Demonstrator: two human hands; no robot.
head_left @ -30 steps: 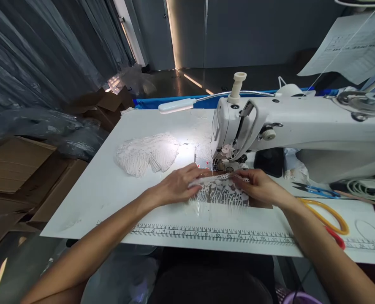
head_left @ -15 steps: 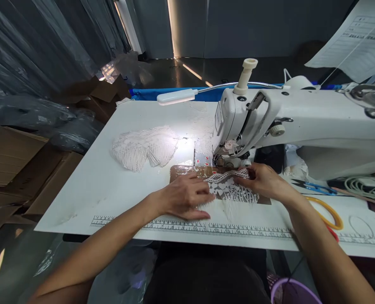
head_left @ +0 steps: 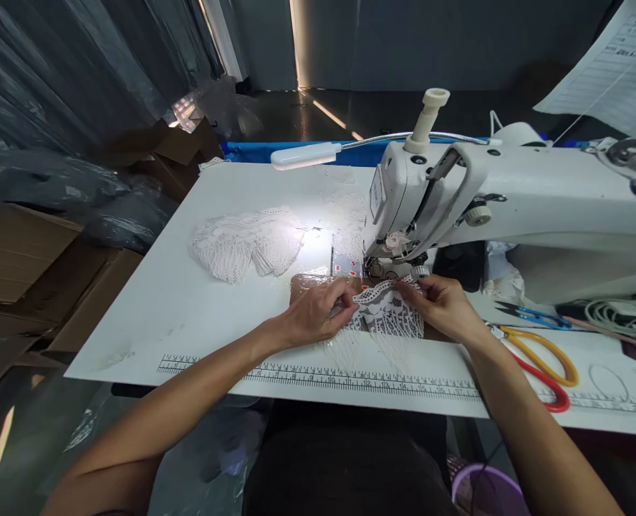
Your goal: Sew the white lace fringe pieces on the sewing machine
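A strip of white fringed lace (head_left: 390,312) lies between my hands, just in front of the sewing machine's needle area, its fringe hanging toward me. My left hand (head_left: 326,308) pinches the lace's left part between thumb and fingers. At the right end, my right hand (head_left: 441,304) grips the upper edge of the lace, some fingertips hidden. Under the lace is a brown plate (head_left: 304,284) on the table. The white sewing machine (head_left: 404,204) stands right behind my hands. More fringed lace (head_left: 248,244) lies in a pile to the left.
Scissors with yellow and red handles (head_left: 546,358) lie beside my right forearm, and blue-handled snips (head_left: 536,315) behind them. A printed ruler (head_left: 318,378) runs along the table's front edge. A lit lamp (head_left: 304,156) reaches over the table. Cardboard boxes (head_left: 22,258) stand left.
My left hand has gone from lying spread on the lace to pinching it. The lace is now turned over its folded edge and spread flatter between both hands. The view has shifted slightly.
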